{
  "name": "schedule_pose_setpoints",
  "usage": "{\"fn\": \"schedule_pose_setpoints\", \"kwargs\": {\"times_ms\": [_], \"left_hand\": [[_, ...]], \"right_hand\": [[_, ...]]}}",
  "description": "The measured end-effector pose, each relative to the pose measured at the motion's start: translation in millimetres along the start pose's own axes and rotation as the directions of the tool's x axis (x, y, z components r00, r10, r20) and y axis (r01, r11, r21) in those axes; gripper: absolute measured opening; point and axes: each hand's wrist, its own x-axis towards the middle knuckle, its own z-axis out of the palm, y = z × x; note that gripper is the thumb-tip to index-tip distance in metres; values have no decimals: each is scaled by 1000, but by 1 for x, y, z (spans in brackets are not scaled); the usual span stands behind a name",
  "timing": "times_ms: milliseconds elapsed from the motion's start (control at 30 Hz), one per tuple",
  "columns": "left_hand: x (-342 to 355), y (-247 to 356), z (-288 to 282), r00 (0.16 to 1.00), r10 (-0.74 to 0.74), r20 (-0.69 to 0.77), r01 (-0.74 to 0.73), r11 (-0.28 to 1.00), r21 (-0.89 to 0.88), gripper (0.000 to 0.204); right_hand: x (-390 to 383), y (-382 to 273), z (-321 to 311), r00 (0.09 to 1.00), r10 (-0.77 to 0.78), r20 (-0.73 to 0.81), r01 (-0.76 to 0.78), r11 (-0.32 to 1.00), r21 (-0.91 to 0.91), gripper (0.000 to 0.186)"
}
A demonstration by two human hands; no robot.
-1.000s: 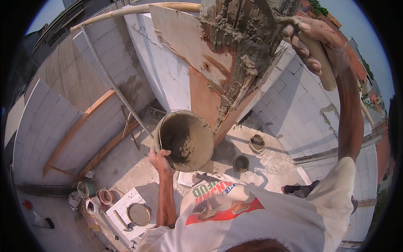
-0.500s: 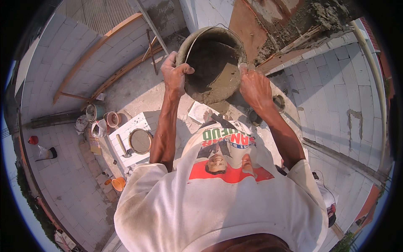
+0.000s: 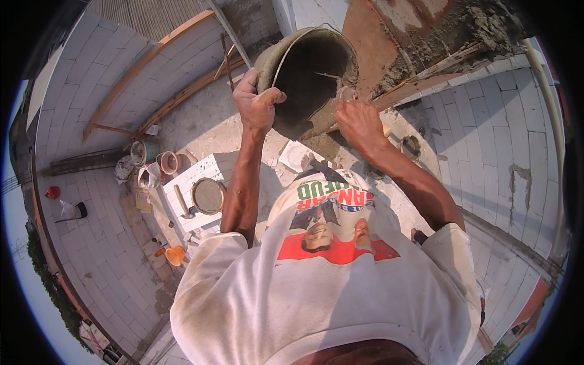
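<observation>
My left hand (image 3: pixel 255 103) grips the left rim of a mortar-coated bucket (image 3: pixel 298 76), thumb over the edge. The bucket is tilted, its dark inside toward me, with a wire handle and wet grey mortar along its lower right. My right hand (image 3: pixel 359 121) is closed at the bucket's right side on a trowel (image 3: pixel 328 106), mostly hidden by the hand and mortar. Just above and right of the bucket stands a plywood formwork (image 3: pixel 365 36) smeared with wet mortar along a timber edge.
Pale block walls (image 3: pixel 486 128) enclose a dusty floor far below, with several pails (image 3: pixel 143 152), a round mortar pan (image 3: pixel 207 196) and a hammer (image 3: pixel 180 198) on white blocks at the lower left. A timber plank (image 3: pixel 143 61) leans along the left wall; a pole (image 3: pixel 544 103) runs down the right.
My right hand has come down from the mortar on the formwork to the bucket. The bucket has risen in the view and tilted; my head now looks further down at my shirt.
</observation>
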Motion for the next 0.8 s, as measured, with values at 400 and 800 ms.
{"fn": "schedule_pose_setpoints", "kwargs": {"times_ms": [400,800], "left_hand": [[-32,9,11,967,255,-23,-238,929,284,20],[-38,45,-16,995,102,-13,-101,993,60,21]], "right_hand": [[20,13,-9,997,78,21,-81,960,269,12],[-2,19,-22,928,-106,356,-321,254,912,32]]}}
